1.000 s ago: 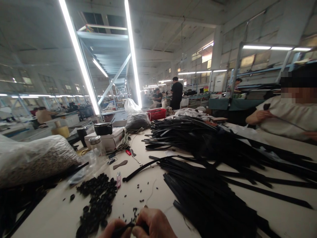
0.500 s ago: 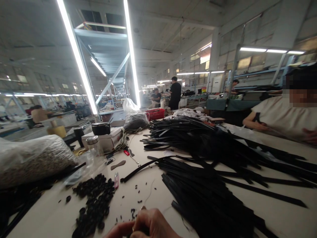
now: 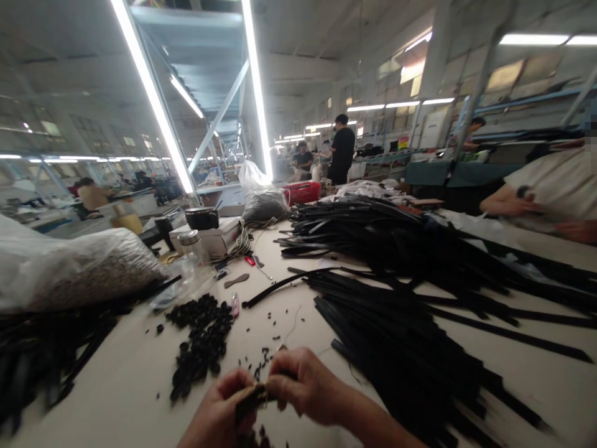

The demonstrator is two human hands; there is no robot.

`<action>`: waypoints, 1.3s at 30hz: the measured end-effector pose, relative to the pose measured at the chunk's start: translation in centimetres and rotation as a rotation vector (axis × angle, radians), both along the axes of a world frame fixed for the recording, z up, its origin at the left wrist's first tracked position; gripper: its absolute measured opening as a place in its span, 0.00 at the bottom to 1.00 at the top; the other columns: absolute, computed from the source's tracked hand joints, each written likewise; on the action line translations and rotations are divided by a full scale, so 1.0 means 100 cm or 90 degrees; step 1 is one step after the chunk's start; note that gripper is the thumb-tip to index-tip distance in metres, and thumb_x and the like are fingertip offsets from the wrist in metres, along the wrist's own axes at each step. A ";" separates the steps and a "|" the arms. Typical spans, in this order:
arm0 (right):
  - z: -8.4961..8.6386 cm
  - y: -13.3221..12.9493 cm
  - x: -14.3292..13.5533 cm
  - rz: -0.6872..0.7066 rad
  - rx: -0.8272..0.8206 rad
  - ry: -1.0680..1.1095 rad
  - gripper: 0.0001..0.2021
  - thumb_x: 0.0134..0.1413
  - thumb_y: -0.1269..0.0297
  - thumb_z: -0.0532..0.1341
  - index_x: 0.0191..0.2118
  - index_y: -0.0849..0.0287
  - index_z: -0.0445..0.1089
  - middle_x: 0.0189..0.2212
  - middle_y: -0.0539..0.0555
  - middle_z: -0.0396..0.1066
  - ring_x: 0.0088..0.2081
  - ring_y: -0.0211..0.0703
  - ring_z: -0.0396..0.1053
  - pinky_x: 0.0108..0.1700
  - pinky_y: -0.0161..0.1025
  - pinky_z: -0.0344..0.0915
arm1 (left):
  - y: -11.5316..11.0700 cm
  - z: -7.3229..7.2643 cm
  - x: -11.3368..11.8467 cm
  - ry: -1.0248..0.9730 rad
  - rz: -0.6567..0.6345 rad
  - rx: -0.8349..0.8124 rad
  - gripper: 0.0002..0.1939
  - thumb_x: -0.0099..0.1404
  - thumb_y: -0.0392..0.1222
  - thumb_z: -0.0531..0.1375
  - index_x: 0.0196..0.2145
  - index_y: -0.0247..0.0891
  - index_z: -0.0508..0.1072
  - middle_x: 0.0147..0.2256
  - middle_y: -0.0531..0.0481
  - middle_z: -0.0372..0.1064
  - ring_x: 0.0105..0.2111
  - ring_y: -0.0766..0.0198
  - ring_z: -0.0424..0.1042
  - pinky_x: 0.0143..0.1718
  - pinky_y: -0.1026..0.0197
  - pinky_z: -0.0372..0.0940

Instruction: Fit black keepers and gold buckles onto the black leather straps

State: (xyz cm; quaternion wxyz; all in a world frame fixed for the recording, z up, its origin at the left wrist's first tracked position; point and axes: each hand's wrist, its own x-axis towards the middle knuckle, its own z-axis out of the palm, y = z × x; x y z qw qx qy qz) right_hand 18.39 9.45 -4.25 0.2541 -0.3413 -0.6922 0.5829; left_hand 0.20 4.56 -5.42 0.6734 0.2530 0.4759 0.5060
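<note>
Low in the view, my left hand (image 3: 215,412) is closed around a short end of black strap (image 3: 249,401). My right hand (image 3: 305,384) meets it from the right, thumb and fingers pinched on the same strap. Between the fingertips shows a small gold-coloured metal piece (image 3: 263,393), blurred and partly covered. Just beyond my hands, small black bits (image 3: 265,351) are scattered on the pale table (image 3: 153,373). A heap of small black loops (image 3: 200,336) lies to the left. On the right spreads a bundle of long black straps (image 3: 387,336).
A larger strap pile (image 3: 364,230) lies behind. At the left are a filled plastic bag (image 3: 102,261), a glass jar (image 3: 190,242) and a white box (image 3: 209,236). A pink cutter (image 3: 235,304) lies mid-table. A co-worker (image 3: 550,193) sits at the right.
The view has tilted down, so the scene sits higher and both hands show more fully. The strap between them is now visible; they stay together.
</note>
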 end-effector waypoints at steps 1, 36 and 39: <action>-0.002 0.001 -0.001 0.002 -0.012 0.019 0.09 0.54 0.62 0.59 0.31 0.63 0.71 0.19 0.46 0.64 0.16 0.28 0.55 0.17 0.26 0.51 | 0.000 0.002 0.001 -0.015 0.006 0.010 0.20 0.41 0.41 0.77 0.20 0.32 0.69 0.16 0.57 0.57 0.16 0.75 0.53 0.18 0.73 0.48; 0.003 0.011 0.008 -0.192 0.600 0.011 0.13 0.62 0.62 0.57 0.26 0.59 0.67 0.26 0.52 0.68 0.30 0.40 0.66 0.35 0.36 0.61 | 0.004 -0.007 0.008 0.026 0.089 0.093 0.14 0.45 0.38 0.72 0.26 0.35 0.70 0.24 0.50 0.70 0.21 0.72 0.61 0.20 0.74 0.53; -0.004 0.007 0.001 -0.110 0.550 -0.054 0.13 0.57 0.56 0.63 0.27 0.59 0.69 0.24 0.50 0.67 0.26 0.39 0.65 0.30 0.35 0.59 | 0.004 -0.011 0.007 -0.016 0.125 0.106 0.14 0.46 0.38 0.72 0.27 0.35 0.71 0.25 0.49 0.71 0.23 0.70 0.64 0.22 0.72 0.57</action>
